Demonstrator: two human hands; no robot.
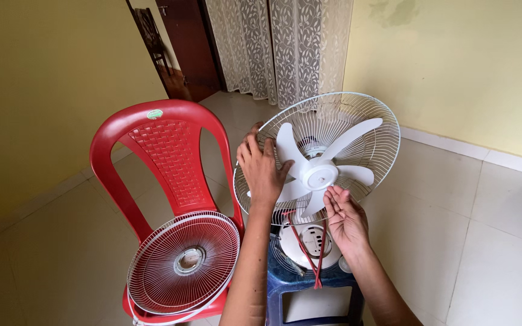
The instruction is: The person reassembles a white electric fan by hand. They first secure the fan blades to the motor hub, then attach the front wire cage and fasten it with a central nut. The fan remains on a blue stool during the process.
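On the blue stool [309,290] before us, our left hand [262,169] grips a blade [288,148]; our right hand [345,218] hovers open under the hub [320,175]. We should hold the blade steady, clear of the rear guard [370,142]; the front guard [182,262] rests on the chair [164,151].

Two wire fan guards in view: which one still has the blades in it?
The rear guard on the fan, standing on the blue stool; white blades sit inside it. The front guard leans bladeless on the red chair.

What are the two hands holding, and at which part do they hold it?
The left hand grips a blade of the white fan beside the rear guard's rim. The right hand is open under the hub, holding nothing.
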